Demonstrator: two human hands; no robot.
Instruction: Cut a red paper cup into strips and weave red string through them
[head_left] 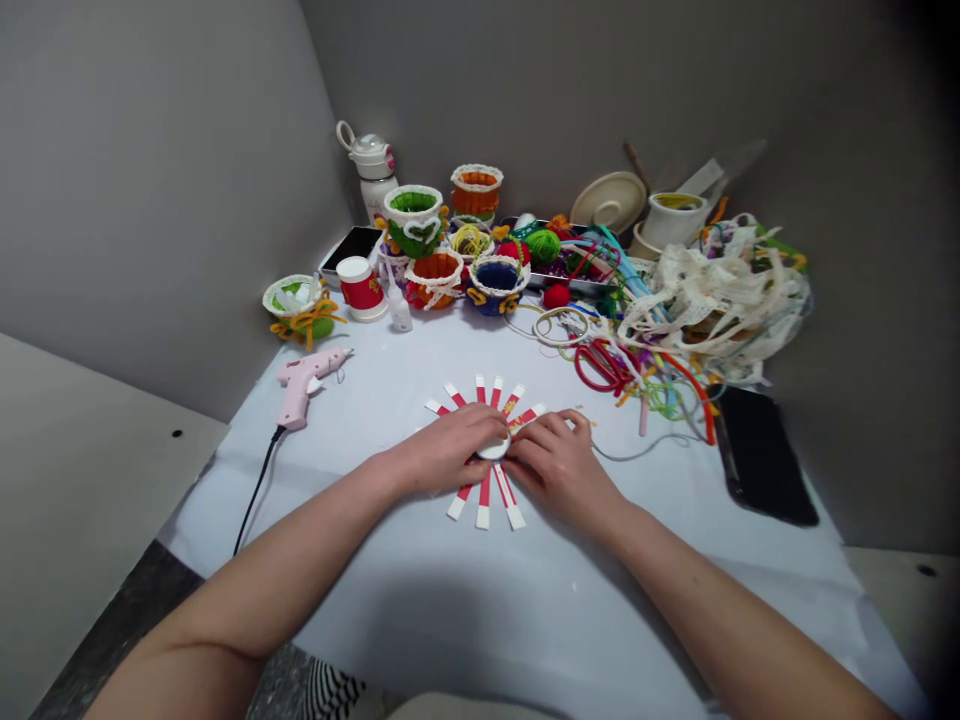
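A paper cup cut into red and white strips [484, 500] lies splayed flat like a sun on the white table, its round white base [493, 448] in the middle. Bent around the left side of the base is my left hand [450, 447], its fingers and thumb closed on it. On the right side, my right hand [559, 462] has its thumb and fingertips pressed together at the edge of the base, over the strips. Several strips fan out above and below my hands; those at the sides are hidden under them.
A pink glue gun [301, 385] with a black cord lies on the left. Decorated cups [435, 278], a bottle [373, 175] and a red cup [361, 290] stand at the back. Red scissors [600, 367], lace [697, 300] and a black phone [763, 455] are on the right.
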